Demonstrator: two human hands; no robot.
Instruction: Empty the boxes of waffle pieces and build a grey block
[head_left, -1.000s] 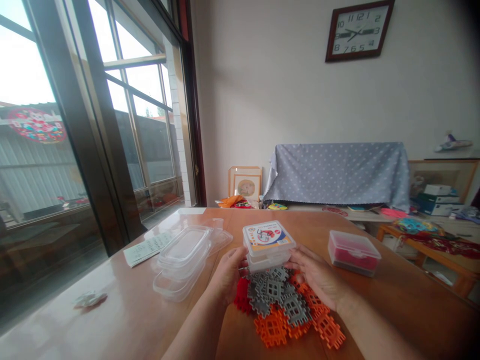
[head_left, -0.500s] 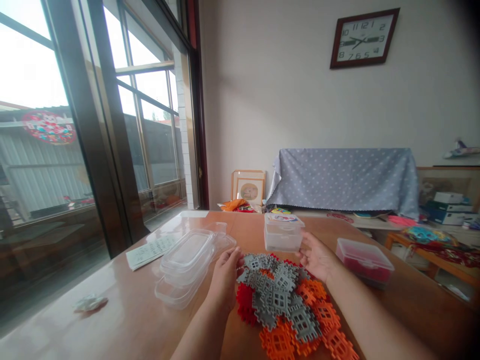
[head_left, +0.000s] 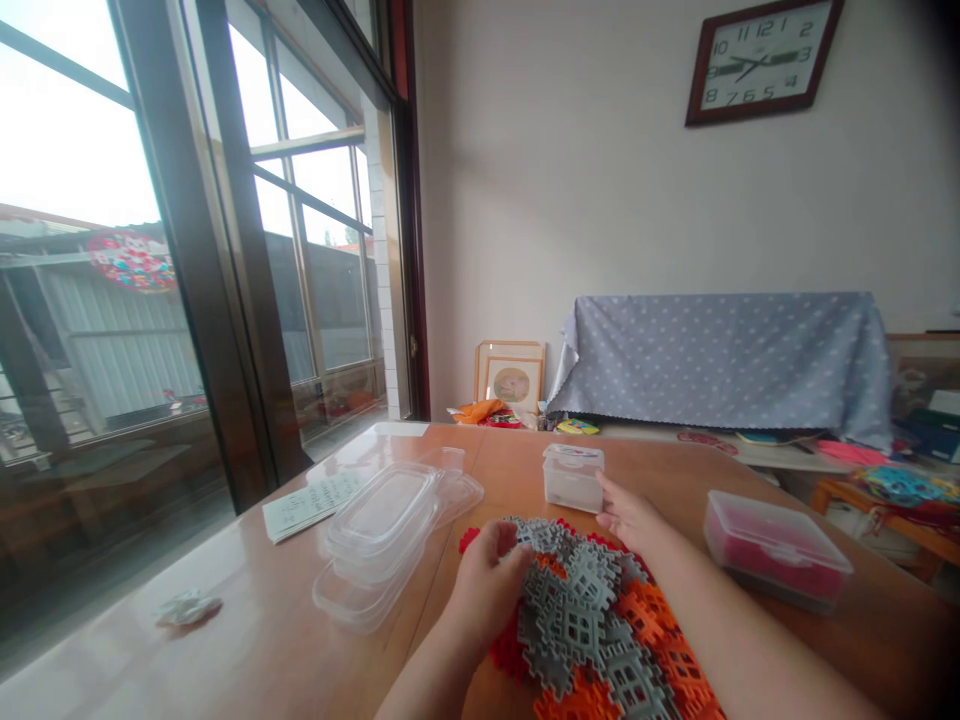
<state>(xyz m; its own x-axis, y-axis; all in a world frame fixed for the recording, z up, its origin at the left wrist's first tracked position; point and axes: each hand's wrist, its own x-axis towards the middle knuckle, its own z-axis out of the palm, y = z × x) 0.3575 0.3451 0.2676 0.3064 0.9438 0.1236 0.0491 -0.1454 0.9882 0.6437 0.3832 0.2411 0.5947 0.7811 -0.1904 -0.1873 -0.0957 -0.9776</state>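
While the curled left hand (head_left: 486,588) was pressed against the near edge of a heap of grey, orange and red lattice-shaped plastic building tiles (head_left: 581,625), it could not be told whether a tile was gripped within its fingers. The right hand (head_left: 630,520) was held open and empty, its fingers spread just beside the heap and near a small clear plastic box with a white lid (head_left: 573,480). The heap was laid on a polished brown wooden bench (head_left: 750,640). Stacked clear plastic tubs (head_left: 375,530) were placed to its left, and a clear lidded box of red contents (head_left: 776,548) to its right.
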